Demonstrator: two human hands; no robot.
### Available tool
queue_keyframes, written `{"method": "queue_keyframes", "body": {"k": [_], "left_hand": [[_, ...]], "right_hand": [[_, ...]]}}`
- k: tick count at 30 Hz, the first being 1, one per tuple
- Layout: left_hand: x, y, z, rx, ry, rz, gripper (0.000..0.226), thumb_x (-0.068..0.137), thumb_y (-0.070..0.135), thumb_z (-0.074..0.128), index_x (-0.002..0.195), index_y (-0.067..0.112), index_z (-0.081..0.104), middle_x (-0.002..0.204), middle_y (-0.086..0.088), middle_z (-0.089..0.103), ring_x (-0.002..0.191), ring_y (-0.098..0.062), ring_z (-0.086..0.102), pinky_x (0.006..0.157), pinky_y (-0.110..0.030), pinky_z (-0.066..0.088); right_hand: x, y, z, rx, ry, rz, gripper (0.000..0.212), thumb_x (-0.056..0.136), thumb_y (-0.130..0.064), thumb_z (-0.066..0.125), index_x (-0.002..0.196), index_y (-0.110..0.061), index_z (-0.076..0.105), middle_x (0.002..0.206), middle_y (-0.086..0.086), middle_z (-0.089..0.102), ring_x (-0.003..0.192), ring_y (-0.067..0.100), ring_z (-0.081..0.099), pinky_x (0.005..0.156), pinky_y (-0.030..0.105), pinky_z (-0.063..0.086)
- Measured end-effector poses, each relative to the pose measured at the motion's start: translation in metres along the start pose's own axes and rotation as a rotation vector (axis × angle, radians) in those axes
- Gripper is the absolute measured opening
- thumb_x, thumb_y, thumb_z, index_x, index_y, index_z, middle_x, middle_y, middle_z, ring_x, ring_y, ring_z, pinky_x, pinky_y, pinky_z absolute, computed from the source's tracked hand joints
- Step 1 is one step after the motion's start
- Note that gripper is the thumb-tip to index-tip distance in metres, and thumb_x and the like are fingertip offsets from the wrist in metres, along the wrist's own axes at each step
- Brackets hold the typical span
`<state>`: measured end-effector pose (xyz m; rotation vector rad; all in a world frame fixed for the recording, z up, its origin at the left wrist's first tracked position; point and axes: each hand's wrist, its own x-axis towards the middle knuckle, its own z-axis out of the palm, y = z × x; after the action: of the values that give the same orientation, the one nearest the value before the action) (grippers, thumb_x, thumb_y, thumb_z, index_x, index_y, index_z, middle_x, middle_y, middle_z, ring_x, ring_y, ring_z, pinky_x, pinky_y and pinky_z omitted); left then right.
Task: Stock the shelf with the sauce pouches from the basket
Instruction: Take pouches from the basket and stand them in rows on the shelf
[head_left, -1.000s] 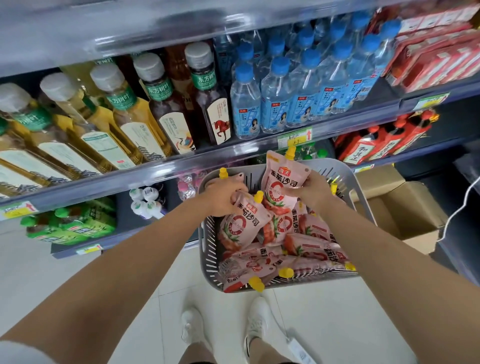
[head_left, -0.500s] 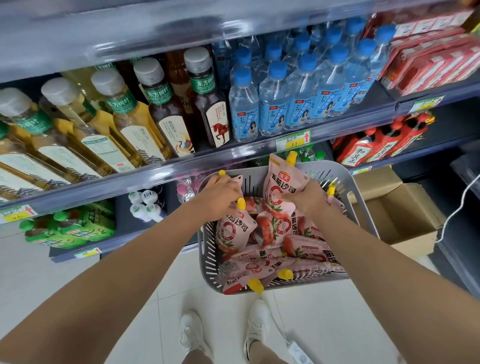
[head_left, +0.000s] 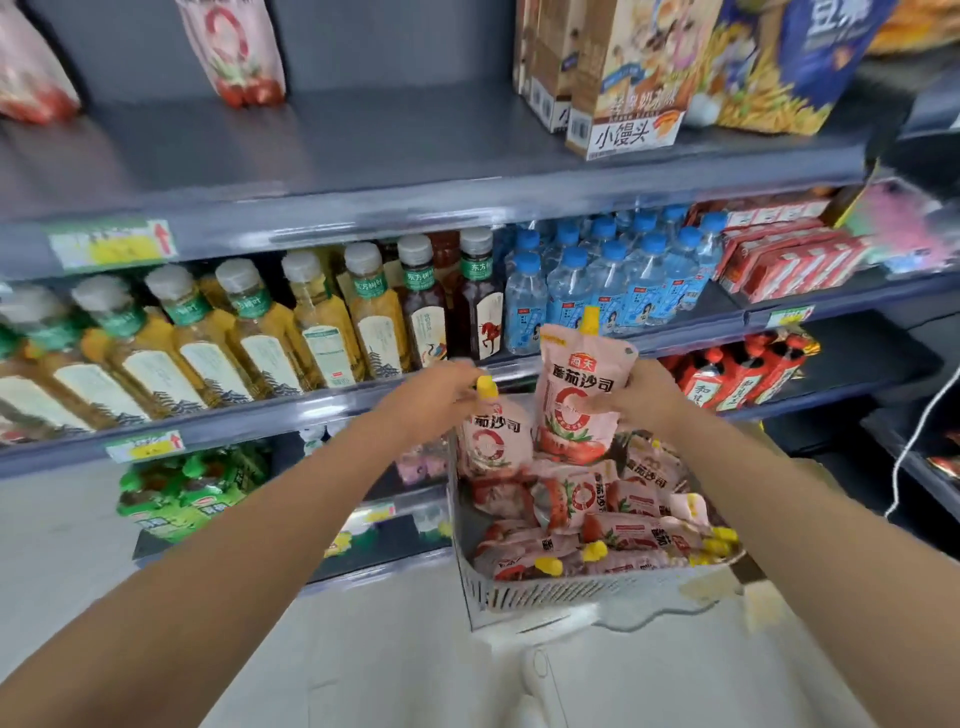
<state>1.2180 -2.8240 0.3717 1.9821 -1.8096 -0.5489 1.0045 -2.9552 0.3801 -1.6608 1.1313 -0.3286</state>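
My left hand (head_left: 434, 397) grips a pink sauce pouch (head_left: 493, 441) near its yellow cap, just above the grey basket (head_left: 571, 592). My right hand (head_left: 649, 397) holds a second pink pouch (head_left: 576, 400) upright by its right side, raised above the basket's back. Several more pouches (head_left: 602, 514) lie piled inside the basket. On the grey top shelf (head_left: 363, 156) stand two pouches of the same kind, one at the far left (head_left: 31, 78) and one further right (head_left: 234, 52), with bare shelf between and to the right of them.
Snack boxes (head_left: 618, 78) and a blue bag (head_left: 800, 67) fill the top shelf's right. Tea bottles (head_left: 311, 322) and water bottles (head_left: 608, 280) line the middle shelf just behind my hands. Red cartons (head_left: 789, 254) and red bottles (head_left: 743, 369) sit right. A white cable (head_left: 914, 441) hangs at right.
Both hands have lifted their pouches up out of the basket. My view has tilted upward, bringing the top shelf with its two standing pouches into sight.
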Motion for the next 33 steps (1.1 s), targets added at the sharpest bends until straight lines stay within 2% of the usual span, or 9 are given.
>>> {"method": "queue_keyframes", "body": {"k": [4, 9, 13, 15, 19, 22, 26, 30, 33], "left_hand": [[-0.048, 0.002, -0.054, -0.051, 0.115, 0.014, 0.018, 0.091, 0.021, 0.063, 0.094, 0.003, 0.064, 0.098, -0.011, 0.061, 0.095, -0.023, 0.061, 0.082, -0.041, 0.050], [-0.114, -0.015, -0.126, 0.009, 0.261, 0.006, 0.020, 0.091, 0.016, 0.063, 0.089, -0.003, 0.060, 0.095, -0.018, 0.061, 0.093, -0.031, 0.060, 0.081, -0.044, 0.049], [-0.169, -0.027, -0.185, -0.082, 0.379, -0.023, 0.006, 0.089, 0.012, 0.065, 0.093, 0.007, 0.063, 0.104, -0.017, 0.064, 0.097, -0.028, 0.063, 0.078, -0.035, 0.053], [-0.195, -0.033, -0.214, -0.138, 0.443, -0.043, 0.014, 0.088, 0.012, 0.066, 0.102, 0.016, 0.066, 0.109, -0.012, 0.064, 0.100, -0.023, 0.062, 0.075, -0.032, 0.054], [-0.232, -0.051, -0.274, -0.172, 0.583, -0.067, 0.014, 0.083, 0.011, 0.072, 0.091, 0.017, 0.063, 0.102, -0.014, 0.065, 0.098, -0.028, 0.064, 0.083, -0.049, 0.055], [-0.248, -0.062, -0.318, -0.143, 0.650, -0.086, 0.016, 0.082, 0.010, 0.072, 0.095, 0.016, 0.064, 0.099, -0.002, 0.066, 0.096, -0.020, 0.064, 0.087, -0.041, 0.055], [-0.254, -0.091, -0.372, -0.114, 0.741, -0.153, 0.019, 0.083, 0.008, 0.072, 0.098, 0.003, 0.062, 0.106, -0.019, 0.066, 0.097, -0.032, 0.066, 0.083, -0.045, 0.056], [-0.248, -0.122, -0.412, -0.104, 0.839, -0.209, 0.025, 0.082, 0.006, 0.072, 0.101, -0.005, 0.060, 0.097, -0.010, 0.064, 0.085, -0.020, 0.065, 0.064, -0.024, 0.057], [-0.239, -0.151, -0.436, -0.052, 0.852, -0.277, 0.020, 0.082, 0.004, 0.072, 0.096, -0.003, 0.061, 0.099, -0.015, 0.065, 0.086, -0.023, 0.064, 0.074, -0.038, 0.056]], "right_hand": [[-0.039, -0.057, 0.007, -0.005, -0.027, -0.087, 0.024, 0.074, 0.000, 0.078, 0.092, -0.009, 0.066, 0.083, -0.001, 0.069, 0.069, 0.007, 0.065, 0.052, 0.018, 0.055], [-0.073, -0.128, 0.034, -0.072, -0.051, -0.196, 0.029, 0.074, -0.002, 0.079, 0.100, -0.009, 0.068, 0.095, 0.004, 0.071, 0.080, 0.016, 0.067, 0.063, 0.030, 0.054], [-0.096, -0.188, 0.071, -0.038, -0.110, -0.298, 0.028, 0.076, 0.000, 0.076, 0.101, -0.010, 0.068, 0.092, 0.001, 0.072, 0.079, 0.013, 0.068, 0.070, 0.033, 0.056], [-0.102, -0.217, 0.091, 0.027, -0.152, -0.342, 0.026, 0.074, 0.000, 0.077, 0.096, -0.013, 0.070, 0.091, 0.001, 0.074, 0.083, 0.016, 0.070, 0.067, 0.032, 0.058], [-0.105, -0.274, 0.127, 0.086, -0.197, -0.447, 0.029, 0.074, -0.005, 0.078, 0.101, -0.013, 0.071, 0.094, 0.000, 0.075, 0.084, 0.014, 0.072, 0.065, 0.029, 0.059], [-0.101, -0.317, 0.150, 0.109, -0.245, -0.494, 0.032, 0.075, -0.004, 0.077, 0.104, -0.013, 0.069, 0.089, -0.002, 0.076, 0.077, 0.012, 0.073, 0.058, 0.027, 0.059], [-0.076, -0.364, 0.177, 0.063, -0.313, -0.563, 0.035, 0.073, -0.005, 0.078, 0.106, -0.013, 0.069, 0.096, 0.002, 0.075, 0.086, 0.018, 0.073, 0.068, 0.036, 0.061], [-0.043, -0.405, 0.201, 0.018, -0.359, -0.625, 0.028, 0.074, -0.004, 0.077, 0.099, -0.016, 0.069, 0.094, 0.000, 0.075, 0.084, 0.015, 0.073, 0.068, 0.035, 0.061], [-0.014, -0.431, 0.217, 0.001, -0.406, -0.662, 0.029, 0.075, -0.002, 0.075, 0.099, -0.016, 0.068, 0.087, -0.004, 0.076, 0.077, 0.010, 0.073, 0.059, 0.030, 0.060]]}}
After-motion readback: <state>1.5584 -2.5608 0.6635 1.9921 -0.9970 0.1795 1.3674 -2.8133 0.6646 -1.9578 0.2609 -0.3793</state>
